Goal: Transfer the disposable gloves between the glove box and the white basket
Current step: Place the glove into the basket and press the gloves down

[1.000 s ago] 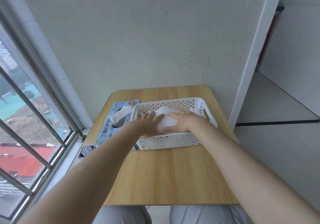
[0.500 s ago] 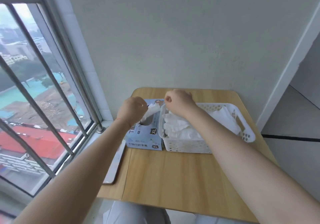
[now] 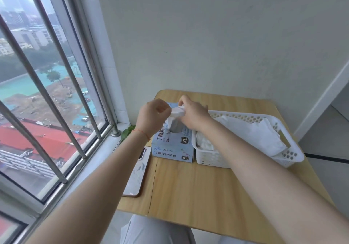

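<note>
A: What is nearest, and what has changed?

B: Nearest the box [image 3: 172,146] lies a phone [image 3: 137,172], on its window side, half off the table [image 3: 188,187]. A second ago both hands lay flat on the gloves in the basket [image 3: 287,156]; half a second ago they had come across to the box. Now they are raised just above its opening with one glove [image 3: 176,120] between them.

A: How is it held?

B: The left hand [image 3: 153,116] has its fingers curled and pinches the glove's top edge. The right hand [image 3: 192,111] pinches the same bunched top from the other side. The rest of the glove hangs down into the opening.

A: So which way is it going?

B: I cannot tell for sure. The hands came from the basket, so I judge it is being fed into the box, not pulled out. More gloves [image 3: 260,136] lie heaped in the basket, touching the box on its far-from-window side, so much of the task seems left.

A: And beyond the box?

B: The wooden table ends at a plain pale wall [image 3: 207,35]. A barred window [image 3: 47,92] stands on the phone's side, with a leaf [image 3: 127,131] on the sill near the box.
</note>
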`<action>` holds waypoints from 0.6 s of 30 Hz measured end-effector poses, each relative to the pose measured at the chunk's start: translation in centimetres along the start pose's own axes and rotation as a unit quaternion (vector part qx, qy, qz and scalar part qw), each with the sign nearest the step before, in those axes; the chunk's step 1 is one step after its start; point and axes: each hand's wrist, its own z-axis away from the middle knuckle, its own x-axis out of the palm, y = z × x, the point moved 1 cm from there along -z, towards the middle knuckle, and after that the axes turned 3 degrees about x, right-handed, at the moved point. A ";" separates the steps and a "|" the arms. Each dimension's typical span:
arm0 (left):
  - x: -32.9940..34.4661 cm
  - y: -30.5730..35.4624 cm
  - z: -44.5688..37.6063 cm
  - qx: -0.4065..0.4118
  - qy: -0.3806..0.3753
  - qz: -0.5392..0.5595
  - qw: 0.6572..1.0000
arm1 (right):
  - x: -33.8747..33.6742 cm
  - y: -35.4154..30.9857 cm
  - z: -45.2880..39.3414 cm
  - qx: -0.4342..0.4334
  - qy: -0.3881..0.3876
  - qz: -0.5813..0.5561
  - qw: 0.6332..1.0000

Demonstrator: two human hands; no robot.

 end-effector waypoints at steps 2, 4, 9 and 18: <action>-0.4 0.8 0.1 0.028 0.007 0.025 0.999 | -0.5 -0.4 0.1 -0.016 0.021 -0.030 0.999; -0.6 1.4 0.1 0.039 0.006 0.039 0.998 | -1.3 -0.5 0.3 -0.034 0.057 -0.041 0.997; -0.7 2.6 0.4 -0.025 -0.028 0.123 0.992 | -3.0 -0.8 0.9 -0.061 0.114 -0.049 0.990; 1.3 2.1 1.8 -0.089 -0.097 0.081 0.988 | -4.6 -1.2 2.3 -0.048 0.090 -0.123 0.987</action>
